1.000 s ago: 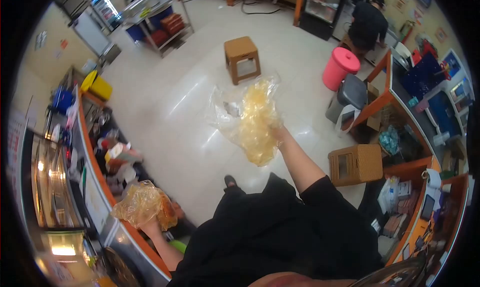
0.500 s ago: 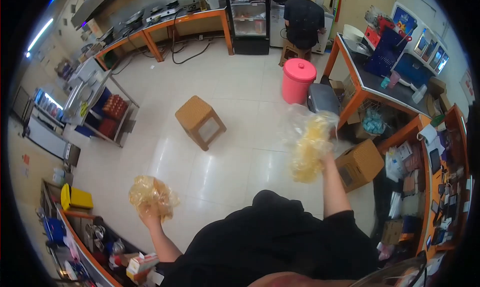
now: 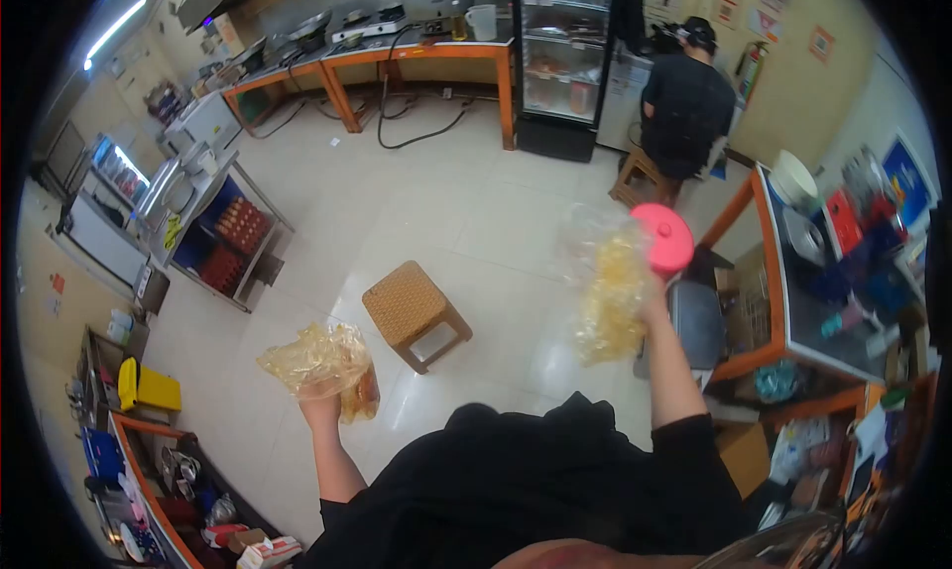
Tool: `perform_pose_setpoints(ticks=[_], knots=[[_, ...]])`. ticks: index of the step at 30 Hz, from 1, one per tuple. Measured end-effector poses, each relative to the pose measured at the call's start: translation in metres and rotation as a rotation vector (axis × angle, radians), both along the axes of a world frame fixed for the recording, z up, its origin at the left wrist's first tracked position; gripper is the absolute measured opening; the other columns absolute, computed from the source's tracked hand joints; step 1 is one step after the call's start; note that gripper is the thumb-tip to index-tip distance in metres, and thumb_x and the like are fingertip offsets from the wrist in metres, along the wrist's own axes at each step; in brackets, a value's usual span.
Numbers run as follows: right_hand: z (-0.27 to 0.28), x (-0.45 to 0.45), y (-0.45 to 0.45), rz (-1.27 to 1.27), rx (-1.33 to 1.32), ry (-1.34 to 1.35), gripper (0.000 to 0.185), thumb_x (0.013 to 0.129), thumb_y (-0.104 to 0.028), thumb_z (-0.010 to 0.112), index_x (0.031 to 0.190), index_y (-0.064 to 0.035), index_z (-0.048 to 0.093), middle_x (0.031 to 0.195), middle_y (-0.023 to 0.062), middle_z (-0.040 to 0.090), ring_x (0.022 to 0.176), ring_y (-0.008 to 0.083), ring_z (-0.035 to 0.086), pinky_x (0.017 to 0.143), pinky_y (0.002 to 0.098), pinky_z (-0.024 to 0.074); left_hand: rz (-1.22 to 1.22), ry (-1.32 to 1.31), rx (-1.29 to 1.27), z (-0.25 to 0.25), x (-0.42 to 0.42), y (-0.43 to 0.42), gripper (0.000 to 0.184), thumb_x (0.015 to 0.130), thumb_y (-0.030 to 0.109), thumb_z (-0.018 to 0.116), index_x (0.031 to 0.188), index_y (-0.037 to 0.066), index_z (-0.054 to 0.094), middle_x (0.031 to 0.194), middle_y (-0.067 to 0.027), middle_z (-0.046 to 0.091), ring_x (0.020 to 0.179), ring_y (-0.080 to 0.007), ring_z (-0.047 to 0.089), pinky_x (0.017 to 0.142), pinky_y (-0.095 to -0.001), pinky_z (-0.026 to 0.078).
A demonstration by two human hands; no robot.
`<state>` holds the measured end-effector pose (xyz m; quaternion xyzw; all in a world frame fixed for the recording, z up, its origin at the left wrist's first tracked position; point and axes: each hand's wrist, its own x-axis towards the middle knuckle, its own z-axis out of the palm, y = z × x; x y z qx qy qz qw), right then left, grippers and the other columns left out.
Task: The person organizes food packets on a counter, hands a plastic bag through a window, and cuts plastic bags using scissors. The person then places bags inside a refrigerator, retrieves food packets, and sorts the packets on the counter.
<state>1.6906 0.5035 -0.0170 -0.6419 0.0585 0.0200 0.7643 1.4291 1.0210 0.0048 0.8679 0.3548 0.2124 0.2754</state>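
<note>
My left hand point(image 3: 319, 407) grips a clear plastic bag point(image 3: 315, 361) with amber-brown contents, held over the floor at lower left. Further right, my right hand point(image 3: 655, 311) is closed on another clear plastic bag point(image 3: 612, 301), its contents pale yellow and its loose top puffed out. What exactly either bag contains cannot be made out. Much of both hands' fingers is covered by the plastic. A brown woven-pattern stool point(image 3: 407, 301) stands on the floor between the two bags. Behind the right bag is a pink lidded bin point(image 3: 664, 240), partly covered by it.
A person point(image 3: 689, 103) in black sits on a stool at the back right, beside a glass-door fridge point(image 3: 561, 63). An orange-framed counter point(image 3: 416, 52) carries stoves along the back. Egg trays point(image 3: 240, 225) sit on the left metal table. A crowded table point(image 3: 793, 242) stands right.
The view has shifted forward and turned, so the stool and pink bin appear lower and nearer. The left bag has moved slightly right and its shape has changed. Both hands keep their bags.
</note>
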Motion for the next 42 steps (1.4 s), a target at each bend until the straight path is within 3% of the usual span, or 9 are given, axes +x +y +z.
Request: perform_pose_setpoints(ticks=[1,3,9,17,21,27,33,36,42], knots=[[0.018,0.029,0.036,0.036,0.174,0.122,0.018,0.086,-0.011,0.056,0.098,-0.0018,0.066,0.09,0.0049,0.066,0.08,0.0129,0.06,0.071,0.0283,0.0488,0.041,-0.024,0.013,-0.008,0.02,0.006,0.034,0.078,0.027,0.062,0.099,0.001,0.065,0.094,-0.0196,0.066,0.088,-0.0337,0.063,0.077,-0.0406,0.048],[0.013,0.097,0.082,0.184,-0.438,-0.337,0.013,0.083,-0.008,0.059,0.092,-0.0019,0.066,0.086,0.0046,0.066,0.08,0.0111,0.058,0.072,0.0278,0.0468,0.097,-0.004,-0.03,-0.008,0.066,0.01,0.034,0.077,0.029,0.062,0.097,0.001,0.065,0.091,-0.0201,0.066,0.086,-0.0344,0.063,0.075,-0.0413,0.048],[0.034,0.27,0.163,0.403,-0.451,-0.416,0.012,0.077,-0.004,0.063,0.087,0.0007,0.064,0.082,0.0061,0.065,0.076,0.0107,0.056,0.071,0.027,0.0452,0.121,0.101,-0.022,-0.02,0.222,0.071,0.033,0.076,0.028,0.063,0.091,0.0,0.065,0.083,-0.0213,0.065,0.08,-0.0392,0.062,0.069,-0.0434,0.048],[0.012,0.473,0.153,0.109,-0.775,-0.665,0.015,0.074,-0.006,0.067,0.088,0.0005,0.066,0.081,0.0077,0.066,0.079,0.0144,0.06,0.073,0.0283,0.0461,0.039,0.04,-0.027,0.003,0.476,0.143,0.031,0.076,0.028,0.063,0.09,0.0,0.065,0.084,-0.0221,0.064,0.084,-0.0397,0.062,0.071,-0.0426,0.048],[0.026,0.539,0.156,0.132,-0.763,-0.309,0.018,0.071,-0.005,0.068,0.089,-0.0028,0.066,0.082,0.0076,0.066,0.078,0.0145,0.061,0.073,0.0291,0.0464,0.038,0.024,-0.062,0.01,0.589,0.166,0.03,0.076,0.026,0.063,0.092,0.001,0.065,0.087,-0.0206,0.065,0.084,-0.0374,0.063,0.072,-0.0413,0.048],[0.022,0.743,0.172,0.185,-0.887,-0.387,0.027,0.071,-0.003,0.066,0.097,-0.006,0.064,0.082,0.011,0.065,0.078,0.0185,0.061,0.073,0.0302,0.046,0.116,-0.057,-0.124,0.003,0.731,0.179,0.03,0.076,0.025,0.061,0.095,0.002,0.065,0.088,-0.0193,0.066,0.086,-0.0352,0.064,0.074,-0.0409,0.048],[0.086,0.982,0.259,0.25,-0.826,-0.485,0.054,0.068,0.003,0.06,0.119,-0.0155,0.054,0.096,0.0162,0.063,0.096,0.034,0.06,0.083,0.0376,0.0447,0.246,-0.065,-0.023,-0.012,0.832,0.202,0.029,0.077,0.024,0.062,0.094,0.001,0.065,0.088,-0.0198,0.066,0.084,-0.0367,0.064,0.072,-0.0413,0.049],[0.102,1.094,0.307,0.302,-1.114,-0.671,0.045,0.073,-0.001,0.059,0.116,-0.0131,0.056,0.101,0.0149,0.061,0.091,0.0328,0.061,0.081,0.0381,0.0467,0.329,-0.033,-0.057,-0.013,0.871,0.209,0.029,0.077,0.024,0.062,0.093,0.0,0.065,0.088,-0.02,0.066,0.083,-0.037,0.063,0.072,-0.0416,0.048],[0.149,1.246,0.382,0.345,-1.665,-0.718,0.056,0.072,-0.003,0.057,0.124,-0.0209,0.051,0.127,0.0166,0.048,0.097,0.0344,0.061,0.082,0.0428,0.0492,0.369,-0.081,-0.13,-0.03,0.975,0.252,0.029,0.078,0.026,0.062,0.09,0.0,0.066,0.086,-0.0202,0.066,0.083,-0.0369,0.064,0.072,-0.0422,0.048]])
